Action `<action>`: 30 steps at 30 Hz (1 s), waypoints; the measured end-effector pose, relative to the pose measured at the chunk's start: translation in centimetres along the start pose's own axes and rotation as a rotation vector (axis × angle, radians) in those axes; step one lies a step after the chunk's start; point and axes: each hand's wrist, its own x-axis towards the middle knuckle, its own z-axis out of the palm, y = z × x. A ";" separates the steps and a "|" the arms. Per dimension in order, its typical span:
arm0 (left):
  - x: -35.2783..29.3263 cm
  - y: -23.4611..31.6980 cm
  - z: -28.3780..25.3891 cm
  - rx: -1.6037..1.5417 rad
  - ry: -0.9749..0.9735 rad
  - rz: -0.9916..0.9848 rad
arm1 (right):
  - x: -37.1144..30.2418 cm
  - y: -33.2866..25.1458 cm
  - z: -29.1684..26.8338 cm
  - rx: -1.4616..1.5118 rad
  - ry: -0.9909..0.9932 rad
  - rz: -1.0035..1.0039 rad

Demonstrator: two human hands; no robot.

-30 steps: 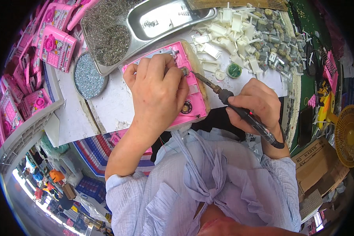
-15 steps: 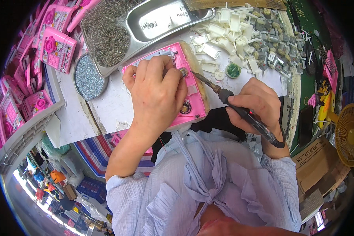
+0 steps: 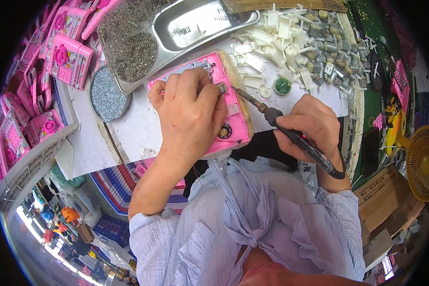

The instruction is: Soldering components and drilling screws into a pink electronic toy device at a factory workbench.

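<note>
A pink plastic toy housing (image 3: pixel 243 125) lies open side up on a pale pad, with a small round speaker (image 3: pixel 225 130) in its near corner. Over it curls my left hand (image 3: pixel 188 107), fingers bent and closed. Its fingertips are against a small metal part (image 3: pixel 221 87) in the housing, and what lies under the palm is hidden. My right hand (image 3: pixel 314 126) grips the black handle of a soldering iron (image 3: pixel 298 138). The iron's thin tip points left at the housing, close beside the metal part; whether they touch I cannot tell.
Beyond the housing stands a metal tray (image 3: pixel 164 62) of small screws and springs. A round dish (image 3: pixel 91 90) of silvery screws sits left. White plastic parts (image 3: pixel 271 40) and grey motors (image 3: pixel 336 59) pile up at right, near a green round tin (image 3: pixel 282 86). Pink housings (image 3: pixel 71 57) fill the far left.
</note>
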 end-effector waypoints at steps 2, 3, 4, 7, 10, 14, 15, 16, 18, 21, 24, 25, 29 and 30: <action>0.0 0.0 0.0 0.000 0.009 0.004 | 0.0 0.1 0.0 -0.001 -0.003 -0.005; 0.0 0.0 0.1 -0.003 0.009 0.005 | 0.0 0.1 0.0 0.001 -0.004 -0.006; 0.0 0.0 0.1 -0.006 0.008 0.005 | 0.0 0.1 0.0 0.002 -0.004 -0.007; -0.1 0.0 0.1 -0.003 0.005 0.006 | 0.0 0.1 -0.1 0.000 -0.009 -0.007; -0.4 0.0 -0.1 -0.012 0.002 0.006 | 0.2 0.0 -0.1 0.013 0.004 0.005; -1.7 -1.4 -2.4 -0.053 0.161 -0.038 | 0.4 -0.2 -0.6 -0.001 0.041 0.014; -2.3 -2.7 -3.2 -0.071 0.191 -0.072 | 0.4 0.0 -0.9 -0.006 0.046 0.016; -3.0 -4.2 -3.3 -0.137 0.244 -0.122 | 0.3 0.3 -1.4 -0.006 0.052 0.017; -4.5 -6.3 -3.3 -0.163 0.241 -0.179 | 0.3 0.7 -1.3 0.009 0.096 -0.004; -6.1 -7.1 -4.0 -0.125 0.094 -0.219 | 0.8 1.0 -1.2 0.018 0.102 0.003; -6.2 -5.9 -3.8 -0.175 0.054 -0.242 | 1.2 0.8 -1.0 0.026 0.097 -0.020; -6.0 -5.8 -3.7 -0.116 0.029 -0.239 | 1.2 0.6 -0.9 0.024 0.096 -0.023; -5.9 -5.3 -3.8 0.032 -0.128 -0.302 | 1.6 -0.2 -1.2 -0.007 0.086 -0.001; -6.0 -4.7 -4.1 0.058 -0.165 -0.321 | 1.4 -0.3 -1.2 -0.016 0.090 0.008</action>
